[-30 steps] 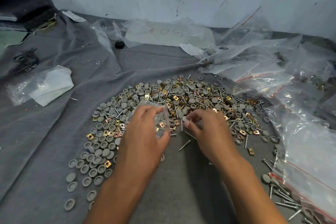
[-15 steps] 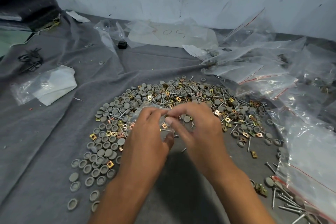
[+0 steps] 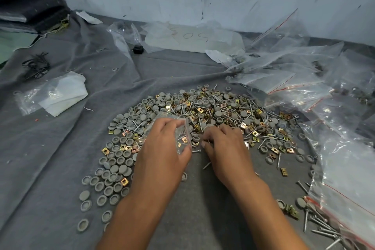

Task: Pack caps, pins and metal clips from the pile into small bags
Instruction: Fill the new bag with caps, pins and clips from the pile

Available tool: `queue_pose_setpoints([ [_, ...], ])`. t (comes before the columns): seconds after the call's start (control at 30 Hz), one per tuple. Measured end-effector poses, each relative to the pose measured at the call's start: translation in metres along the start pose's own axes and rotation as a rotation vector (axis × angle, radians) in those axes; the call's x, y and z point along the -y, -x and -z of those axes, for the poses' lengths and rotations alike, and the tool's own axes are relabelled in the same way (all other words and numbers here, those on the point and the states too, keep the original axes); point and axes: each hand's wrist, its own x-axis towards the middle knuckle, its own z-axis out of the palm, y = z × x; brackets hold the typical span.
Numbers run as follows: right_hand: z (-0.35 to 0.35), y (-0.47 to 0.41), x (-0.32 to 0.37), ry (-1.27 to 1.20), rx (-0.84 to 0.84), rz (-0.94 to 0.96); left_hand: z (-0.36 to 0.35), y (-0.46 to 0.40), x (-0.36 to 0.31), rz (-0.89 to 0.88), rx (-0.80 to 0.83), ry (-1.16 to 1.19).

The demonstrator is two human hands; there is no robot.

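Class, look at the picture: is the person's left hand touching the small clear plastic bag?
Touching. The head view shows the left hand with thumb and fingers pinching the small clear plastic bag, which holds a gold metal clip.

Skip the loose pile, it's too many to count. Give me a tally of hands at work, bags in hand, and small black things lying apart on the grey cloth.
Hands: 2, left hand and right hand
Bags in hand: 1, small bag
Small black things: 2, black block and black wire bundle
Total: 5
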Motion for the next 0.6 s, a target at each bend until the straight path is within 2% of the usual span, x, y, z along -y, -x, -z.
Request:
queue_pose_setpoints([
  [0.17,0.006,0.0,0.0,-0.31,-0.018,-0.003,0.0,0.001,0.0,0.003,0.005,-0.007],
  [0.3,0.023,0.005,0.021,-0.572,-0.283,0.237,0.001,0.001,-0.003,0.002,0.004,0.002],
  [0.37,0.026,0.009,0.029,-0.562,-0.341,0.348,0.002,0.001,-0.003,-0.008,0.012,0.011],
  [0.43,0.022,0.01,0.033,-0.457,-0.308,0.404,0.002,0.002,-0.002,-0.008,0.025,0.024],
  [0.53,0.019,0.005,0.023,-0.499,-0.301,0.281,0.003,0.001,0.0,0.002,0.008,0.021],
  [0.6,0.017,-0.001,0.011,-0.416,-0.255,0.144,0.004,0.001,0.001,0.0,-0.006,0.002],
])
